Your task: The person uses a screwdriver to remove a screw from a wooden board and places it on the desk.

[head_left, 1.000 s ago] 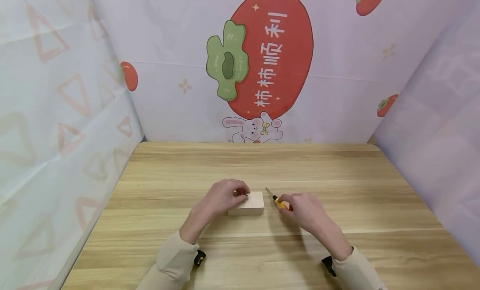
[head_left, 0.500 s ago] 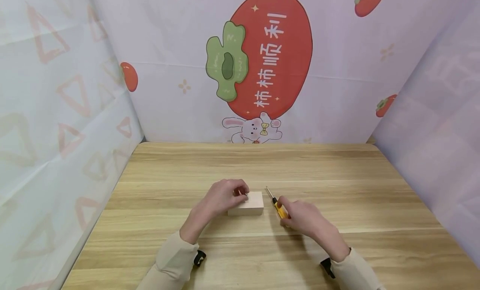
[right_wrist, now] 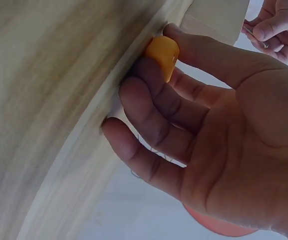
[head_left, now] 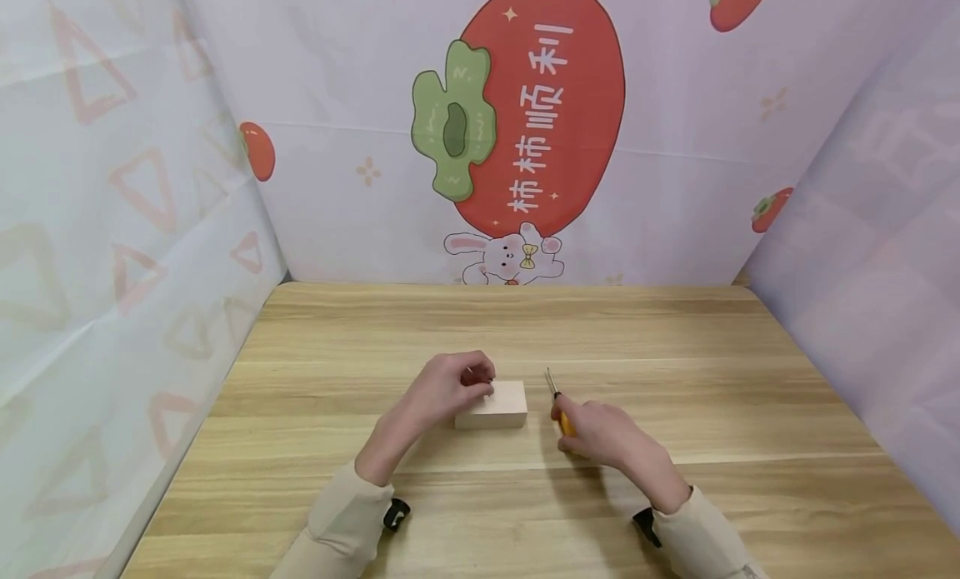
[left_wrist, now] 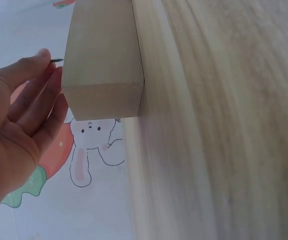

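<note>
A pale wooden block [head_left: 498, 408] lies on the table in the head view. At its top my left hand [head_left: 441, 389] pinches a small screw [left_wrist: 57, 60] between thumb and fingers, its dark pointed end at the block's face [left_wrist: 101, 50] in the left wrist view. To the right of the block, my right hand [head_left: 609, 433] grips a screwdriver by its yellow handle [head_left: 567, 426]. The metal shaft [head_left: 552, 381] points away from me, its tip apart from the block. In the right wrist view the handle's end [right_wrist: 162, 52] shows between thumb and fingers.
The wood-grain table [head_left: 360, 329] runs back to a printed cloth wall [head_left: 330, 204]. Cloth also hangs on the left [head_left: 150, 229] and right [head_left: 870, 229] sides.
The right hand has shifted its hold on the screwdriver handle, and the shaft has swung to the right, away from the block. The left hand has risen slightly, still pinching the screw.
</note>
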A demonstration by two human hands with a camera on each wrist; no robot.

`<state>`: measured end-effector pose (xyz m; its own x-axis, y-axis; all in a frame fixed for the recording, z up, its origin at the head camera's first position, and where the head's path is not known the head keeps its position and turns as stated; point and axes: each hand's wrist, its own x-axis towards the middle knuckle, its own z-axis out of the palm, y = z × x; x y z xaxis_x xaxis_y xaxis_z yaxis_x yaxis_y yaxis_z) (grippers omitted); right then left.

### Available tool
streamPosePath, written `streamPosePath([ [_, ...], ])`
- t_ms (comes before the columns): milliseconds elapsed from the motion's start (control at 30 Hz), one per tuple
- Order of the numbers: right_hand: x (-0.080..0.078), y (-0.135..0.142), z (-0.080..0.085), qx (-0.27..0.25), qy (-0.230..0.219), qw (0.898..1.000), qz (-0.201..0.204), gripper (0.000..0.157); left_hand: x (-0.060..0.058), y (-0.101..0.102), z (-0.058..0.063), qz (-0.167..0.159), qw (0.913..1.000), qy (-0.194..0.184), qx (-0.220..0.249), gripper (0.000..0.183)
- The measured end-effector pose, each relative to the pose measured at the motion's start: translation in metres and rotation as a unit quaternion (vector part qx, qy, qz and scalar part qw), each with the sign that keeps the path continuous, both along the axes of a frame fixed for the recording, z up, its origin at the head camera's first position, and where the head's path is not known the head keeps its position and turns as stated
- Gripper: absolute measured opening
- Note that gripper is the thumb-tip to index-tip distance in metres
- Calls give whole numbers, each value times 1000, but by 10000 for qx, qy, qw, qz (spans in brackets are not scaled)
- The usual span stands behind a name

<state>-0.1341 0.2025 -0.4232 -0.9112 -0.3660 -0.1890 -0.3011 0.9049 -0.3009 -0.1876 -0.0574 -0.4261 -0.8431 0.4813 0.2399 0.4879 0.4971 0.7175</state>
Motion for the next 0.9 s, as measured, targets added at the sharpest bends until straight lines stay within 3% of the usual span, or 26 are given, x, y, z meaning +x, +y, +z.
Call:
streamPosePath([
  [367, -2, -1, 0, -128, -205, 9997, -37, 29, 3, -12, 2, 285, 9958, -277, 831, 13],
  [633, -3, -2, -2, -374, -449, 9982, -162, 31, 7, -27, 2, 647, 9925, -413, 954, 17],
  [900, -6, 0, -2, -363, -659, 9963, -418, 30, 12, -41, -3, 670, 9904, -515, 1097, 26],
])
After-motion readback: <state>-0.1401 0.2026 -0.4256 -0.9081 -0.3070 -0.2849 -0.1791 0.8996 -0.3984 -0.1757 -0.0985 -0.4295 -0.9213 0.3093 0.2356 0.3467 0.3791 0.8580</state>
